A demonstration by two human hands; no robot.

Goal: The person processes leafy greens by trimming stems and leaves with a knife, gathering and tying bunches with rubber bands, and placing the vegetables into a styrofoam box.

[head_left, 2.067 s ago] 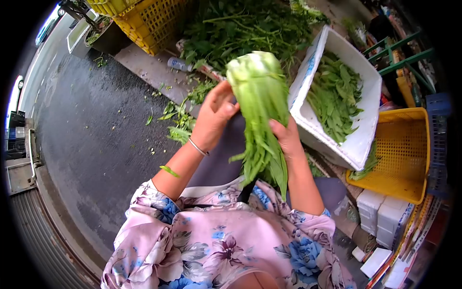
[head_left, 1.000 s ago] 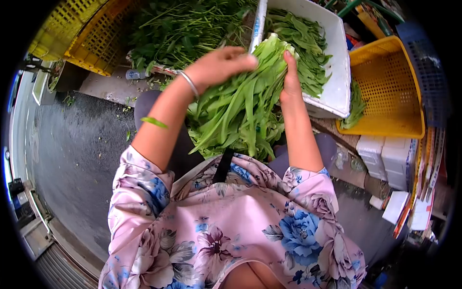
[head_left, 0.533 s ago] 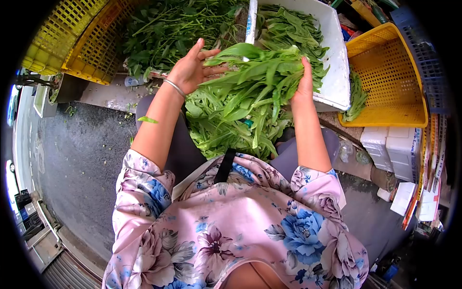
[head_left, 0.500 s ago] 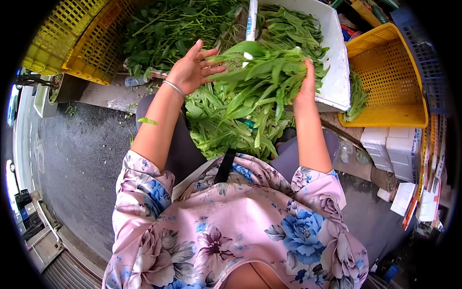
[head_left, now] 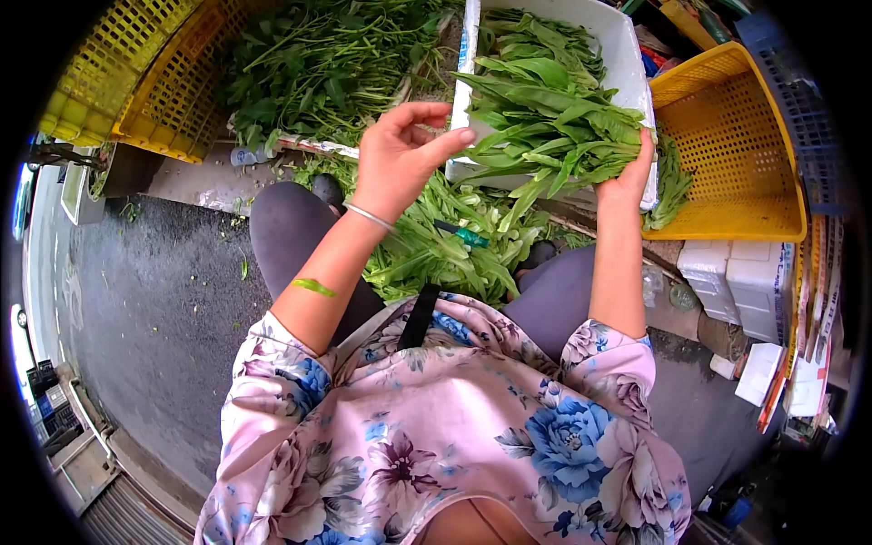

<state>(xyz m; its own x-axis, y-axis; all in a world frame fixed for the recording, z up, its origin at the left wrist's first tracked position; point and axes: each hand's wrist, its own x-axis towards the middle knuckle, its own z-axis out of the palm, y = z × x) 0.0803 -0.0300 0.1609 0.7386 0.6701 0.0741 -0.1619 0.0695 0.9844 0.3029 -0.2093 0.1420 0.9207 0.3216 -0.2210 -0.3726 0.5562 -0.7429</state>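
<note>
My right hand (head_left: 627, 182) grips a bunch of leafy greens (head_left: 554, 118) by its stem end. The long, pointed leaves fan out to the left, over the near edge of a white foam box (head_left: 627, 59). More of the same greens lie inside that box. My left hand (head_left: 404, 154) is empty beside the leaf tips, its fingers partly curled and thumb apart from them. A metal bangle (head_left: 371, 218) circles that wrist, and a scrap of leaf (head_left: 313, 287) sticks to the forearm. Between my knees lies a pile of loose greens (head_left: 445, 250), with something teal (head_left: 471, 238) among them.
Dark green stalky vegetables (head_left: 327, 77) are heaped at the upper left beside yellow crates (head_left: 177, 91). On the right are another yellow crate (head_left: 727, 163), a bundle of greens (head_left: 670, 186) and white foam boxes (head_left: 758, 282). Wet pavement (head_left: 173, 300) stretches to the left.
My right hand has carried the bunch right and slightly away from me, over the foam box. My left hand has come right and its spread fingers have curled.
</note>
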